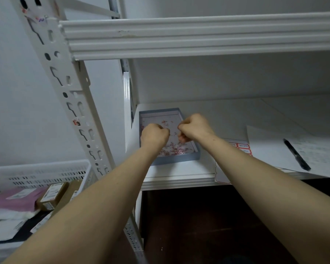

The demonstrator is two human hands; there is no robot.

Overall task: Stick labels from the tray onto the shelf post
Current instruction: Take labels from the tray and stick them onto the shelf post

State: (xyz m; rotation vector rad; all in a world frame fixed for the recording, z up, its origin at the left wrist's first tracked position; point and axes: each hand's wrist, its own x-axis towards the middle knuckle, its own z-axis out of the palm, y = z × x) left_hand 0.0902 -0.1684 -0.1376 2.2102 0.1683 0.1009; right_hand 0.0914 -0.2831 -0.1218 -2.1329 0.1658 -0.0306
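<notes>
A shallow blue tray [176,159] sits on the white shelf, its white floor strewn with several small red-and-white label scraps [174,148]. Both hands hover over the tray with fingers curled inward. My left hand [154,134] is over the tray's left half and my right hand [193,127] over its right half, fingertips nearly meeting. What the fingertips pinch is too small to make out. The white slotted shelf post [75,103] rises at the left, with a small red label [76,122] stuck on it and more stickers near its top [37,19].
A sheet of red-bordered labels [243,148] lies right of the tray, partly under my right forearm. White paper with a black pen [296,155] lies farther right. A white plastic basket [38,174] with parcels stands at lower left. An upper shelf beam [198,37] runs overhead.
</notes>
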